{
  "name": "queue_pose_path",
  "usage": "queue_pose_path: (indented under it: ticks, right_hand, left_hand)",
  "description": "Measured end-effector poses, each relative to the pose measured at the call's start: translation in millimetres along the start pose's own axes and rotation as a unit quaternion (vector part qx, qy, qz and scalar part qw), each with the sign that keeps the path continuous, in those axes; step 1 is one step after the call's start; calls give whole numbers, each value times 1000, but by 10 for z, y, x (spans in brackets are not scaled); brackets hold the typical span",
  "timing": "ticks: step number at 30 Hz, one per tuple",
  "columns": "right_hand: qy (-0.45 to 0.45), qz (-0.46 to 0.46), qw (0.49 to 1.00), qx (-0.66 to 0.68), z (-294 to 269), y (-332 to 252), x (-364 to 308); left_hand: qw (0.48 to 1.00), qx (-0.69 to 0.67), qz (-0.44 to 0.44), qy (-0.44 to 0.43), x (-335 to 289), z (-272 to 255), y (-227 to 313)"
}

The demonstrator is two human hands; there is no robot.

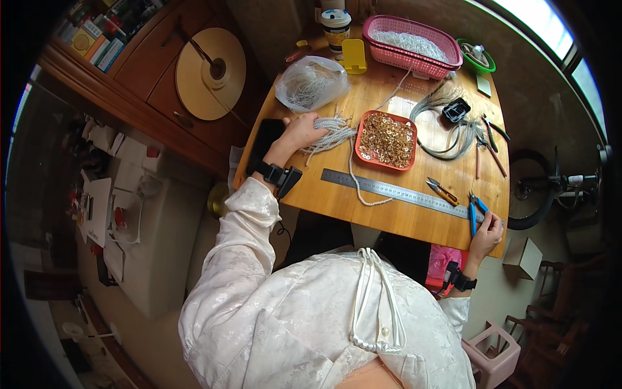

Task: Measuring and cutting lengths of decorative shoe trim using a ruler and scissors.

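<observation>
My left hand [299,133] is closed over one end of a bundle of white bead strands [335,132] at the table's left side. One strand [358,188] runs from the bundle down to the steel ruler [395,190], which lies slanting near the front edge. Just right of the bundle, an orange-red tray [387,165] holds many small gold-coloured metal pieces [389,139]. At the right front corner, the fingers of my right hand [487,235] are pinched at the handles of the blue-handled pliers [474,220], whose jaws point away from me over the ruler's end.
Small snips [442,192] lie beyond the ruler. Farther right are more pliers [497,129], a coil of grey cord [433,152] and a black container [456,110]. A plastic bag [312,83], a yellow stand [354,56], a cup [335,29] and pink baskets [408,61] stand behind.
</observation>
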State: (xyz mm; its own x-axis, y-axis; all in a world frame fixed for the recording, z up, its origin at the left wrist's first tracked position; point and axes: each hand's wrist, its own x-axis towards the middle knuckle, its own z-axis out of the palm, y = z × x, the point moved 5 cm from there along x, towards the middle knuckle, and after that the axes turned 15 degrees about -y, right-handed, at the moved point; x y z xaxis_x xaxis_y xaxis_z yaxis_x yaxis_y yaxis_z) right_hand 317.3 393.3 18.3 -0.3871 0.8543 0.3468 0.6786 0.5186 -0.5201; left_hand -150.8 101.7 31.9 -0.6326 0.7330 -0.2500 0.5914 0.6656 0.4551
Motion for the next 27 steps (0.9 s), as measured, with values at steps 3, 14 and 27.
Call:
queue_pose_path:
  ticks: [3, 14, 27]
  right_hand:
    - [0, 5, 1000, 0, -12, -11, -12]
    - [13, -11, 1000, 4, -12, -12, -6]
    - [10, -14, 1000, -3, -10, -6, -4]
  left_hand:
    - [1000, 9, -3, -15, -16, -24, 29]
    - [999, 22, -23, -29, -50, -24, 123]
    - [999, 27, -10, -29, -53, -37, 147]
